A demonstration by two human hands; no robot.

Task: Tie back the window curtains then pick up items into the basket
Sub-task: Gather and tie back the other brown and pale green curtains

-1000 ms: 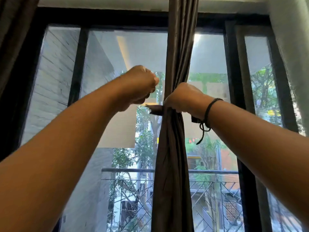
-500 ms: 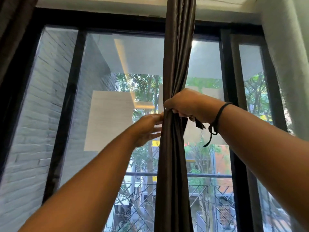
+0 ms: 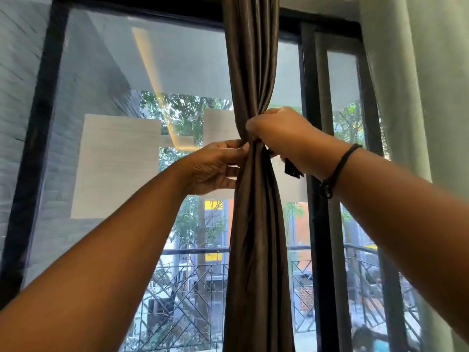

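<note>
Currently right hand (image 3: 281, 133) clenched around gathered curtain (image 3: 256, 224); left hand (image 3: 215, 166) pinching, probably tie; knot unfinished, basket step pending.

A dark brown curtain (image 3: 256, 224) hangs gathered into a narrow bunch before the window (image 3: 177, 72). The right hand (image 3: 281, 133) is closed around the bunch at its pinched waist, while the left hand (image 3: 213, 166) pinches the fabric just beside it. A dark cord bracelet (image 3: 337, 168) circles the right wrist.
</note>
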